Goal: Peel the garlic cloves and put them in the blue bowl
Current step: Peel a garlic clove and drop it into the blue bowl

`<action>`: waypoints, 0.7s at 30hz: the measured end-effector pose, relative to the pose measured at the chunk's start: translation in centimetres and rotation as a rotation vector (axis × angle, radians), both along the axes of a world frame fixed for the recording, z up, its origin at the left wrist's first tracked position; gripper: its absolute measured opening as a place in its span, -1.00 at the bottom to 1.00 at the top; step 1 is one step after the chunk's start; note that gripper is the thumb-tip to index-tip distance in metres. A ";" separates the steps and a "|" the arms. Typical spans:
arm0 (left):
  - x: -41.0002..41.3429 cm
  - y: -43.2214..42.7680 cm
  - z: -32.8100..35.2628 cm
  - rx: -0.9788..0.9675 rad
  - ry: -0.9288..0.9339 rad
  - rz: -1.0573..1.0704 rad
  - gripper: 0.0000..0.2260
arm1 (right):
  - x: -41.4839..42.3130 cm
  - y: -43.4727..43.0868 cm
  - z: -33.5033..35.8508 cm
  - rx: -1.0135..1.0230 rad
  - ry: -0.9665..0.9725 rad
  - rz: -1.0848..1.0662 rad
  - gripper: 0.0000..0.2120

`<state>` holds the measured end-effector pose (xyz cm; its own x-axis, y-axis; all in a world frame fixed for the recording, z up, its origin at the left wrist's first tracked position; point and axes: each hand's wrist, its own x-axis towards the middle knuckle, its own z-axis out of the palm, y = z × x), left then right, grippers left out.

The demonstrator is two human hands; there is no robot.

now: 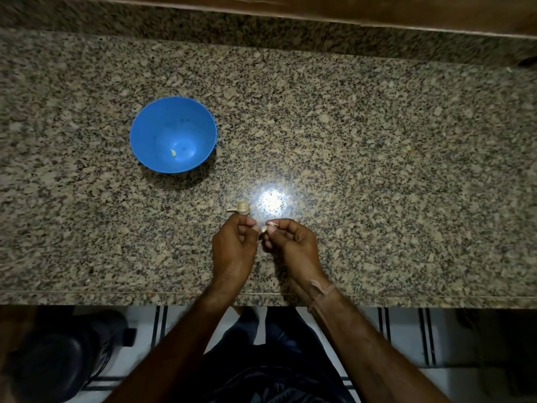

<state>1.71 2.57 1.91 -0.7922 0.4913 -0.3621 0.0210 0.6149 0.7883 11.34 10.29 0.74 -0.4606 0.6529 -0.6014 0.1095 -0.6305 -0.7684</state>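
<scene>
Both forearms bare, pale knotted thread band round the wrist of the right hand, dark blue trousers and dark patterned shirt at 6 o'clock.

Speckled granite counter open on the right — round blue plastic bowl stands up-left, papery garlic bulb sits centre.

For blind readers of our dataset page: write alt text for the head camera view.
The left hand and right hand pinch a small garlic clove between them over a granite counter. A larger garlic piece sits just past the left hand's fingertips; a blue bowl farther back to the left holds one peeled clove.
</scene>
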 end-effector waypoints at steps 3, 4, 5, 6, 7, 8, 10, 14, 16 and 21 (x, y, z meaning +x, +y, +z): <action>0.3 -0.2 0.3 0.080 -0.043 -0.010 -0.96 | -0.1 0.2 -0.1 -0.042 -0.016 -0.047 -0.95; 0.5 -0.2 0.5 0.117 -0.073 -0.016 -0.96 | -0.2 0.2 -0.1 -0.054 -0.011 -0.060 -0.95; 0.7 -0.2 0.7 0.138 -0.094 -0.019 -0.95 | -0.3 0.2 0.0 -0.067 -0.004 -0.066 -0.93; 0.8 -0.2 0.6 0.150 -0.101 -0.013 -0.95 | -0.3 0.1 0.2 -0.076 0.004 -0.067 -0.91; 0.7 -0.3 0.6 0.149 -0.087 -0.006 -0.97 | -0.3 0.0 0.3 -0.077 0.006 -0.060 -0.90; 0.6 -0.3 0.5 0.145 -0.064 0.003 -0.97 | -0.2 0.0 0.3 -0.067 0.006 -0.044 -0.89; 0.4 -0.3 0.5 0.138 -0.027 0.017 -0.94 | 0.2 0.1 0.5 0.029 -0.036 0.015 -0.88; 0.2 -0.5 0.6 0.119 0.003 0.025 -0.95 | 1.0 1.0 0.2 0.821 -0.523 0.406 -0.86; 0.3 -0.6 0.5 0.107 -0.004 0.030 -0.95 | 1.0 1.2 0.4 1.014 -0.690 0.472 -0.86; 0.2 -0.7 0.6 0.100 -0.017 0.025 -0.98 | 1.0 1.5 -0.1 0.668 -0.179 0.330 -0.84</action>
<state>1.89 1.91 2.53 -0.7988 0.5059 -0.3256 -0.0071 0.5332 0.8460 12.33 11.81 0.64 -0.6278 0.7493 -0.2107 0.3700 0.0492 -0.9277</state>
